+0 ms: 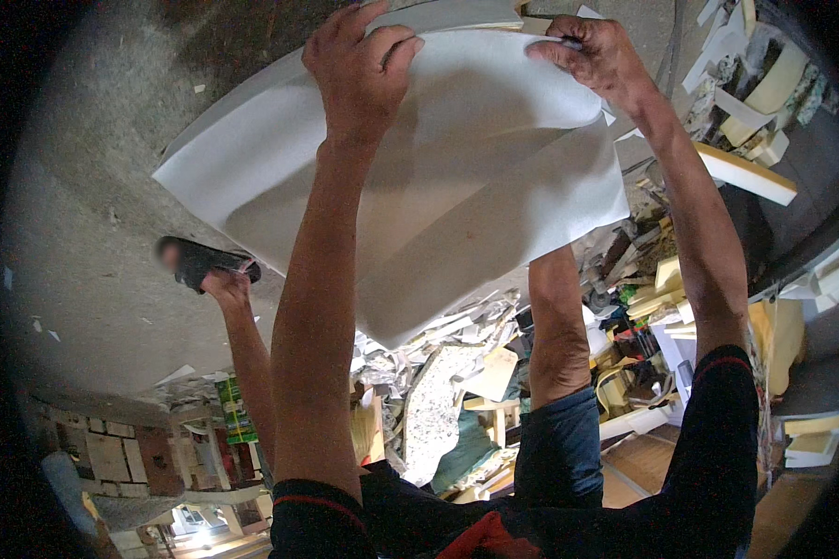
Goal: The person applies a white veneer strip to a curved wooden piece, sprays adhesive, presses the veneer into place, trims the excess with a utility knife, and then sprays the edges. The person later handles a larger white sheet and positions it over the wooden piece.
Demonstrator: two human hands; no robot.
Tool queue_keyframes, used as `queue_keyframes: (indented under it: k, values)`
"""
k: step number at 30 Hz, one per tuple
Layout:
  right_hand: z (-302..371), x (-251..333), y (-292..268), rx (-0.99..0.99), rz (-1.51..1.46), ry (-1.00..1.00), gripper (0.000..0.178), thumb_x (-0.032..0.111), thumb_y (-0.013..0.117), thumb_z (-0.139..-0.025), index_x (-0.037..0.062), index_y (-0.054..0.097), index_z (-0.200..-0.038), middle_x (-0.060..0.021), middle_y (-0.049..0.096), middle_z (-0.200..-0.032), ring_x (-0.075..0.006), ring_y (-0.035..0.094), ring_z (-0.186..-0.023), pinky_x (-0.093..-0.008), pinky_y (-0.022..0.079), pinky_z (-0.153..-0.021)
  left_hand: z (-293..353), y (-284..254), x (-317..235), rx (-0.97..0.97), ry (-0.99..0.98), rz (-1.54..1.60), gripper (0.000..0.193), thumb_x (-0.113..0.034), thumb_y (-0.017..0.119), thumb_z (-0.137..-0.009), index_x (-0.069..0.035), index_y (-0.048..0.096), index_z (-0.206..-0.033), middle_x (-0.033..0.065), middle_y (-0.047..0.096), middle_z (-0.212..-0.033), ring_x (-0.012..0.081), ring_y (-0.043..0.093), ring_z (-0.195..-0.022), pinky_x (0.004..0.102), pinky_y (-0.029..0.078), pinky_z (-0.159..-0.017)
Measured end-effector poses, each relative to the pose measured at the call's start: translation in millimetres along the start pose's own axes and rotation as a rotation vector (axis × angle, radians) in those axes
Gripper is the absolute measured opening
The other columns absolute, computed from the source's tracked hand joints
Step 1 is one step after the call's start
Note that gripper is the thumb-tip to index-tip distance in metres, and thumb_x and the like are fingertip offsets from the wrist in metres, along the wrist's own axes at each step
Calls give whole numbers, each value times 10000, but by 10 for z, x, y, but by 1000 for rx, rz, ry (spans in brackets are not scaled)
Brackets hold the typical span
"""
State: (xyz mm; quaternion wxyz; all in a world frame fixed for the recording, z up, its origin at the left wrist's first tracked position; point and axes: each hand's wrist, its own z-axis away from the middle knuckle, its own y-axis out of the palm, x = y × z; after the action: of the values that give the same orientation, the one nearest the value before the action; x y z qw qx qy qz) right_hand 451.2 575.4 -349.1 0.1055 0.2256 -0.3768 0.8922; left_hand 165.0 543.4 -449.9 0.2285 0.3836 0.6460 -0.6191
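A large white flexible sheet (pixel 457 168) hangs in front of me, bowed, with soft folds and a pointed lower corner. I cannot tell whether it is foam, felt or paper. Toward its top edge, left of the middle, my left hand (pixel 359 74) is closed with thumb and fingers pinching the sheet. My right hand (pixel 598 63) grips the same edge near the upper right corner. A small dark object (pixel 570 43) shows at the right fingertips; its kind is too small to make out. Behind the top edge lies another pale flat piece (pixel 466 13), partly hidden by the sheet.
Grey concrete floor (pixel 93 186) spreads to the left, with my sandalled foot (pixel 214 265) on it. Foam and board offcuts (pixel 457 373) are heaped below the sheet. More scraps (pixel 755 93) lie at the upper right, beside a long cream strip (pixel 746 175).
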Motion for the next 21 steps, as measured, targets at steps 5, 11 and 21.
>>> queue_keyframes:
  k: [5,11,21]
  values:
    - [22,69,-68,46,-52,163,268,334,729,-870,68,712,-897,-26,638,-739,-119,567,-642,-300,479,-593,9,-13,-10,34,-18,-15,157,-258,788,-760,-162,755,-879,38,682,-1153,276,602,-1108,420,391,-978]
    - [-99,89,-163,-52,-51,121,322,338,787,-804,39,671,-787,-120,614,-621,-244,588,-563,-381,474,-552,-1,4,-58,-6,4,-20,168,-250,798,-750,-170,742,-888,43,679,-1160,282,606,-1099,415,396,-970]
    - [-176,133,-197,-32,20,158,275,278,782,-804,27,689,-867,-141,651,-685,-237,646,-640,-383,497,-607,38,52,-24,15,-63,61,131,-282,758,-779,-204,729,-880,21,672,-1165,274,571,-1153,479,336,-968]
